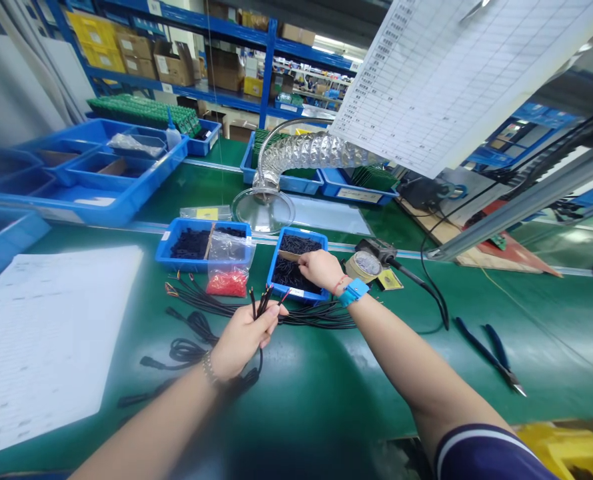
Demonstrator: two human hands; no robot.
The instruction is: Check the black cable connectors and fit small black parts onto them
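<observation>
My left hand (246,337) is closed round a bunch of black cables (262,303), their stripped ends with thin coloured wires pointing up. Over a small blue bin (296,291) of short black tubing pieces (290,272), my right hand (321,269) reaches down with its fingertips pinched at the tubing. Whether a piece is between those fingers is hidden. A cardboard strip (289,255) divides that bin. More black cables (321,317) lie across the green bench between the hands and the bin. Left of the bin rests a clear bag of red pieces (227,281).
Another blue bin (164,257) of black pieces stands left. Tape roll (364,265) and blue-handled cutters (494,357) lie to the right. A silver duct (316,153) with a clear hood (263,210) hangs behind. Printed sheets (71,327) cover the left side; another paper (456,73) hangs overhead.
</observation>
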